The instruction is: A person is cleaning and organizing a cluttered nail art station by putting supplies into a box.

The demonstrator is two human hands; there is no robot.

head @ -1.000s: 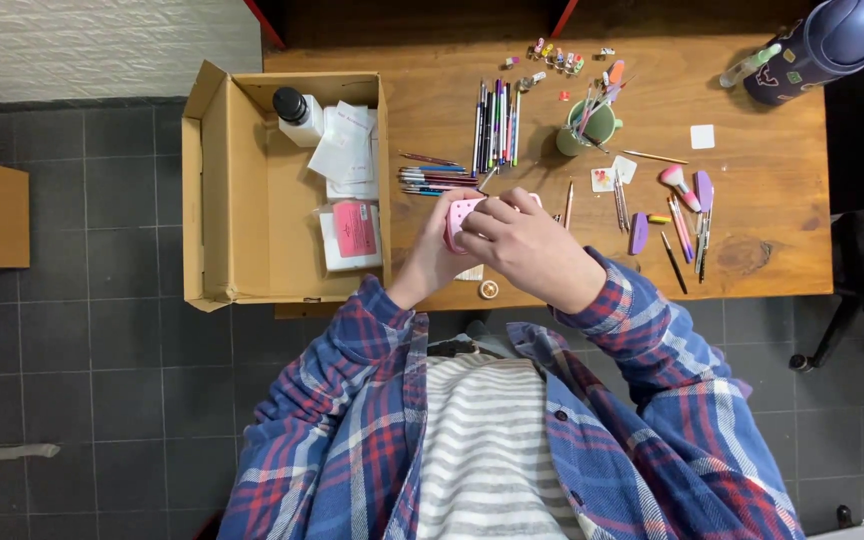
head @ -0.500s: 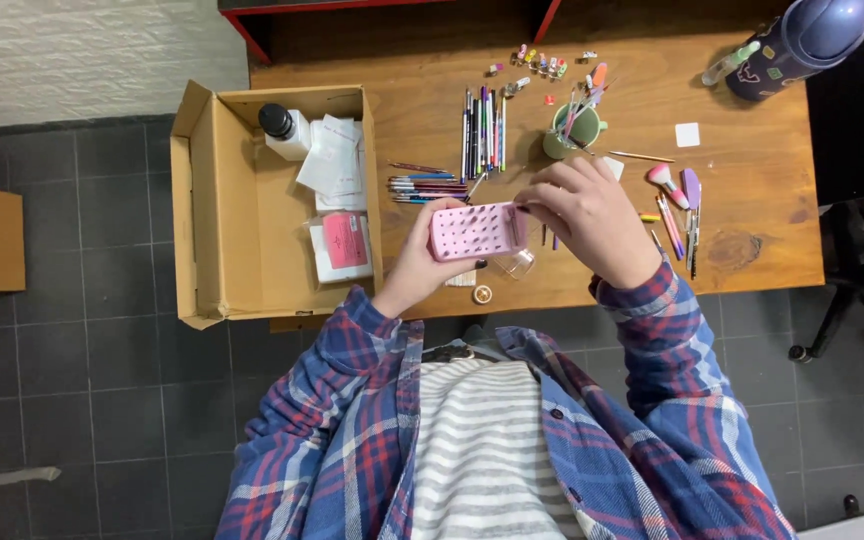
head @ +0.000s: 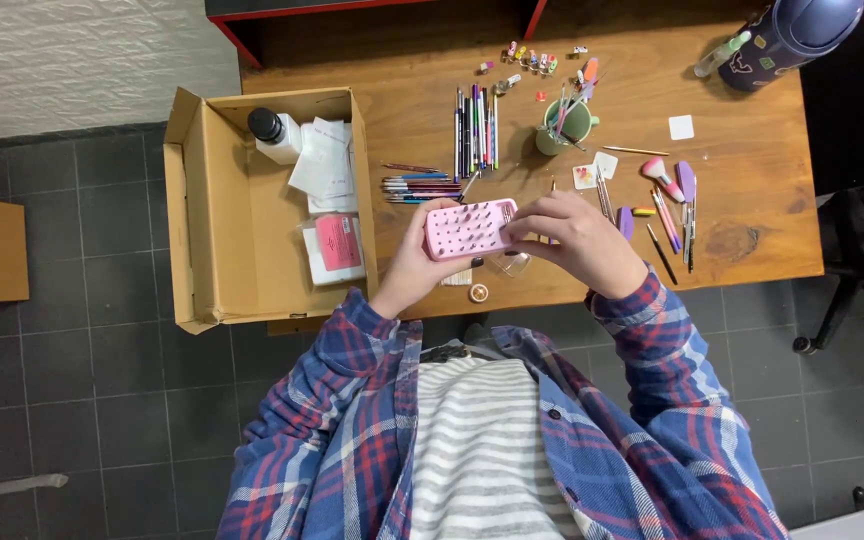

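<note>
Head view: you hold a pink rectangular holder [head: 470,228] with rows of small holes, flat side up, over the near edge of the wooden table [head: 752,190]. Your left hand [head: 414,268] grips its left end from below, thumb on the near side, fingers curled round it. Your right hand [head: 574,240] pinches its right end, fingertips [head: 514,226] pressed on the edge. The holder sits between both hands, touching both, lifted off the table.

Left of your hands: open cardboard box [head: 214,210] at the table's left edge, holding a white bottle with black cap [head: 274,134], white papers [head: 324,165] and a pink packet [head: 337,242].

Far from the holder: a row of pens and pencils [head: 422,185] lying sideways, another bunch [head: 476,130] lying lengthwise. A green cup [head: 568,124] with tools in it stands far right of those. Right of your right hand: brushes and small tools [head: 674,200] spread flat. Far right corner: dark purple bottle [head: 787,35]. A small round item [head: 478,293] lies just near the holder; can't tell what it is.

You wear a plaid shirt [head: 652,400] over stripes.
</note>
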